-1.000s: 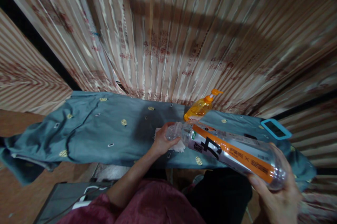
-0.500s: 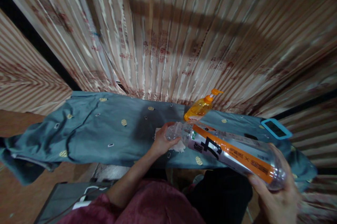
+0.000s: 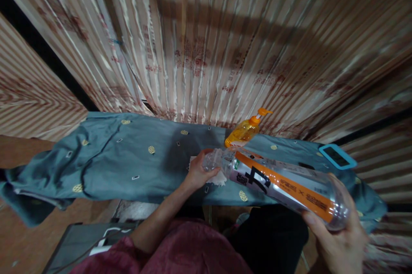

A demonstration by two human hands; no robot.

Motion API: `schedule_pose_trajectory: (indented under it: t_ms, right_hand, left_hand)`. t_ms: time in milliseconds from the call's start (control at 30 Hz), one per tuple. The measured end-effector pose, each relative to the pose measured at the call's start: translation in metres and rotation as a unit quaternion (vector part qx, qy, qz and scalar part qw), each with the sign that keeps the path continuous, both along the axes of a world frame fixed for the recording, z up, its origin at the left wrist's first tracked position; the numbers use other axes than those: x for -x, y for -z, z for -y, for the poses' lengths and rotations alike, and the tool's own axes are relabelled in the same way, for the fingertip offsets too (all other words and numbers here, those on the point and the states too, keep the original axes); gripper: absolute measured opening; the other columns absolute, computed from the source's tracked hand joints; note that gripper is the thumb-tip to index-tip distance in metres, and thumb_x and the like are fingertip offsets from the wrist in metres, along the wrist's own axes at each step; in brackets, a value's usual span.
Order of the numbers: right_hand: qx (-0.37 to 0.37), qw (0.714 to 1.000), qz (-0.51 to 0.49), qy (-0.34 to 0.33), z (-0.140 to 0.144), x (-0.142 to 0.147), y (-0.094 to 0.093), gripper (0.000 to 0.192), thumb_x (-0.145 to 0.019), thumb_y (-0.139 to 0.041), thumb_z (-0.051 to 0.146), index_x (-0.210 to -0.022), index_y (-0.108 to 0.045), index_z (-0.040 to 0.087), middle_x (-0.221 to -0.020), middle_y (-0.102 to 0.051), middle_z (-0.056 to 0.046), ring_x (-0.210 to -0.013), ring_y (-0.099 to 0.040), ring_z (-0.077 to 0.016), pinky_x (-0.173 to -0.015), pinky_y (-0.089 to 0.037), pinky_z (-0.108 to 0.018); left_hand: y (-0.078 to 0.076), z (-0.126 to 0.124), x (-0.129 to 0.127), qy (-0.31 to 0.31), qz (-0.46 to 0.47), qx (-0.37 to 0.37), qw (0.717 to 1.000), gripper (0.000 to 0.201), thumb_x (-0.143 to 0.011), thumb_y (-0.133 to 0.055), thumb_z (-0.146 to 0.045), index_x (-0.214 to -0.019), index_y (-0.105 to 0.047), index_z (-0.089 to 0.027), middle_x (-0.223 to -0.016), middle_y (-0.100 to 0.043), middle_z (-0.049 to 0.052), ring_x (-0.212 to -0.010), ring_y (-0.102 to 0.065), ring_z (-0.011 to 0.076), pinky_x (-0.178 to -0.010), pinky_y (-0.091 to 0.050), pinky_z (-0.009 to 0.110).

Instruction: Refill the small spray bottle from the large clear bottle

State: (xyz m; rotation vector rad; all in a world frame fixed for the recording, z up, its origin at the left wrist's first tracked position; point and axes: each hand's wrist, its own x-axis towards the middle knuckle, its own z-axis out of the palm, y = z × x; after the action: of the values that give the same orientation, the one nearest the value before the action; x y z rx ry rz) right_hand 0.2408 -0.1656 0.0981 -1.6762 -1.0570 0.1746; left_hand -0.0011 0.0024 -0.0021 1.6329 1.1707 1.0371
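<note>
My right hand (image 3: pixel 343 231) is wrapped round the base of a large clear plastic bottle (image 3: pixel 283 186) with an orange and silver label. The bottle slants down to the left, its neck at a small clear plastic cup (image 3: pixel 210 160). Around that cup, the thumb and fingers of my left hand (image 3: pixel 197 173) are closed. I cannot make out whether liquid runs between the two. Under the cup and left hand lies a white ragged-edged cloth (image 3: pixel 220 179), partly hidden. Behind them stands an orange pump bottle (image 3: pixel 243 132) with yellow liquid.
A teal pineapple-print cloth (image 3: pixel 109 158) covers the narrow table. On its right lie a blue-framed device (image 3: pixel 337 156) and a small dark object (image 3: pixel 306 166). A striped curtain (image 3: pixel 199 51) hangs behind. At lower left, a dark case (image 3: pixel 75 246) carries a white cable.
</note>
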Motion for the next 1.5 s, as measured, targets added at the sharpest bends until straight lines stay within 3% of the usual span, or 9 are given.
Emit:
schedule_pose_trajectory:
  t_ms: [1500]
  right_hand:
    - [0.012, 1.000, 0.020, 0.002, 0.0003, 0.0000, -0.0022, 0.103, -0.066, -0.084, 0.055, -0.154, -0.042, 0.021, -0.156, -0.047, -0.015, -0.141, -0.044, -0.0475, -0.119, -0.027, -0.069]
  left_hand:
    - [-0.0025, 0.0003, -0.0005, 0.002, 0.003, 0.004, 1.000, 0.055, -0.067, -0.082, -0.025, -0.118, -0.063, -0.019, -0.118, -0.074, 0.008, -0.111, -0.071, 0.0266, -0.101, -0.055, 0.041]
